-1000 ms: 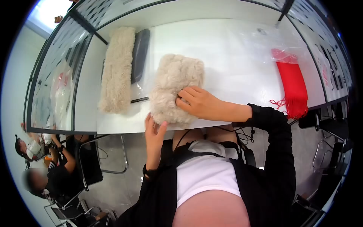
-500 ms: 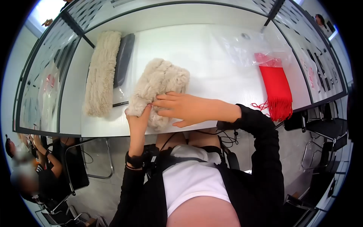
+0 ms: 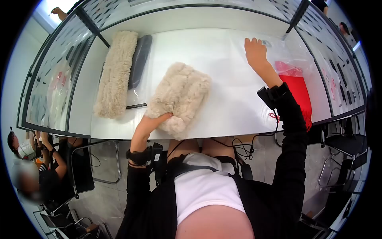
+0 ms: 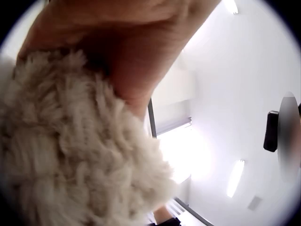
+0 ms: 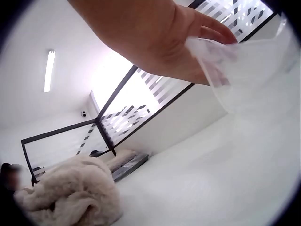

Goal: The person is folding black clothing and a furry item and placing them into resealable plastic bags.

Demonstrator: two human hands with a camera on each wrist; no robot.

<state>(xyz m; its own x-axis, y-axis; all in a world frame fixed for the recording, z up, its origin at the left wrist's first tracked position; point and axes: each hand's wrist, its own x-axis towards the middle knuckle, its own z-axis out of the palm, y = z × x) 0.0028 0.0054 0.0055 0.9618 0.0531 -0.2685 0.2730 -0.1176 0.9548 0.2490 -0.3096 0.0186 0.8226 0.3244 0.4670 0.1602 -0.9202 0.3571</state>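
Observation:
A beige furry scarf (image 3: 181, 93), folded into a thick bundle, lies on the white table close to its front edge. My left hand (image 3: 154, 122) grips its near-left corner, thumb on top and the other fingers hidden underneath. In the left wrist view, the long pile of the scarf (image 4: 80, 146) fills the space below the palm. At the back right, my right hand (image 3: 256, 53) is at the left end of a clear plastic bag (image 3: 292, 53). The right wrist view shows its fingers pinching the raised edge of the bag (image 5: 256, 70), fingertips seen through the film.
A red fringed scarf (image 3: 296, 91) lies at the right below my right forearm. On the left are a long beige furry piece (image 3: 117, 73), a dark grey flat bundle (image 3: 140, 61) and a black pen-like stick (image 3: 136, 106). Framed panels (image 3: 53, 87) border the table.
My right hand has left the furry scarf and moved to the plastic bag at the back right. My left hand came from the table edge to grip the scarf's corner and keeps hold.

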